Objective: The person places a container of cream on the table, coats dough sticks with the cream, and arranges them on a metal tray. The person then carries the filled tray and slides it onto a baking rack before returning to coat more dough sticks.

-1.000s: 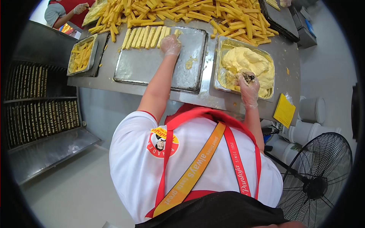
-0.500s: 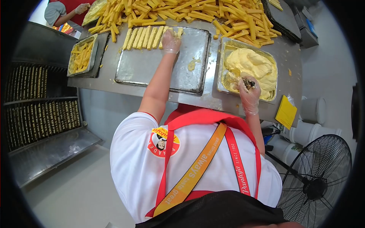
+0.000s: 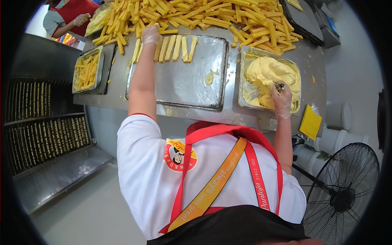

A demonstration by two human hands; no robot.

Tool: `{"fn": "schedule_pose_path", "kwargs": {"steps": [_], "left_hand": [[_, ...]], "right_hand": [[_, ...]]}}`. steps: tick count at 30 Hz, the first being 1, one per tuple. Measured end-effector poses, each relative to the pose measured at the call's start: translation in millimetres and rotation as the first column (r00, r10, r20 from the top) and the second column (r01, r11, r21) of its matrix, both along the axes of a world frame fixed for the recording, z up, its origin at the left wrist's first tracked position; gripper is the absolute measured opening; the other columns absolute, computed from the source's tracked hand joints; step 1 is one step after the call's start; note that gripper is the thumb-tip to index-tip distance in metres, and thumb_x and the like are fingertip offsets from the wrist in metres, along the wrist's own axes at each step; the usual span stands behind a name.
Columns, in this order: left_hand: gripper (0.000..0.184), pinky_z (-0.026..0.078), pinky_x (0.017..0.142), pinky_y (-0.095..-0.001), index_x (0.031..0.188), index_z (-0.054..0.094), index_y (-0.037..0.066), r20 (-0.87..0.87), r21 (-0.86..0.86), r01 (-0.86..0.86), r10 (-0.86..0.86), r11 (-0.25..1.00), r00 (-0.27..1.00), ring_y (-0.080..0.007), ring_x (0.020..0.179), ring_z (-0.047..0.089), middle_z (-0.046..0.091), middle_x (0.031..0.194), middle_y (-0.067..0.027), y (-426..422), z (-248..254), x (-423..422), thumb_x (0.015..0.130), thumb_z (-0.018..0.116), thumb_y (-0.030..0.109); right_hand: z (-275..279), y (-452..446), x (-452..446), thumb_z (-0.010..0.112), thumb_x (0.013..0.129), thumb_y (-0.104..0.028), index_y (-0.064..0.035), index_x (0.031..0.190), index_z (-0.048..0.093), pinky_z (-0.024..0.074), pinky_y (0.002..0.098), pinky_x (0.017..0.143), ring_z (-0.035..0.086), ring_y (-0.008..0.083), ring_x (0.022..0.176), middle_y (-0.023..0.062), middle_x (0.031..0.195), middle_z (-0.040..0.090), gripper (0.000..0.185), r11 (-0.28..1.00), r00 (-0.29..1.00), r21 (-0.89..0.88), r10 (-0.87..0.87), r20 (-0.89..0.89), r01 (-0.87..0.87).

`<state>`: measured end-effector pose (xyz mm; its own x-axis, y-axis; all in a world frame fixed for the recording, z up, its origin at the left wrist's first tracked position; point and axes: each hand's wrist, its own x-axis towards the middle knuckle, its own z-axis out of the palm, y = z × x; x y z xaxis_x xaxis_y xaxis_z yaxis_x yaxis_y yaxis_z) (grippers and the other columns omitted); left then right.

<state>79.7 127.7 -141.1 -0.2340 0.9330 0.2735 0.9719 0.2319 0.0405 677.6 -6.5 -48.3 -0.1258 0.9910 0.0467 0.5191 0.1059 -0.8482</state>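
Note:
My left hand [image 3: 150, 35], in a clear glove, is at the far edge of a metal baking tray [image 3: 183, 87], beside the heap of yellow sticks [image 3: 196, 16]. Its fingers curl down, and whatever lies under them is hidden. Several cream-coated sticks [image 3: 170, 49] lie side by side along that edge. My gloved right hand [image 3: 281, 101] is closed around a tool with a dark, smeared handle [image 3: 279, 86]. The tool's working end cannot be seen. This hand is over the near side of a metal pan [image 3: 241, 73] of pale yellow cream [image 3: 271, 70].
A smaller pan of sticks [image 3: 86, 69] stands at left. Dark trays [image 3: 304, 22] are stacked at right. A yellow pad [image 3: 310, 122] lies on the table's edge. A loaded rack [image 3: 47, 134] and a fan [image 3: 341, 200] flank me. Another person's gloved hand [image 3: 81, 19] is at upper left.
My left hand has moved left along the row towards the heap. The coated sticks at the row's right end now lie uncovered, spaced apart. My right hand has shifted slightly right over the cream.

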Motion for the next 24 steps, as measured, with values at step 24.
{"fn": "schedule_pose_path", "kwargs": {"steps": [24], "left_hand": [[0.029,0.053,0.050,-0.0250,0.108,0.070,0.000,0.873,0.395,0.123,-0.414,0.910,0.257,-0.0102,0.061,0.062,0.071,0.092,-0.0120,-79,107,144,0.086,0.074,0.018]], "right_hand": [[17,-2,-32,0.068,0.085,-0.017,-0.0007,0.099,0.064,0.0516,0.0334,0.069,0.062,0.0207,0.072,0.0106,0.084,0.066,0.021,0.952,0.950,0.093,0.275,0.146,-0.290]]}}
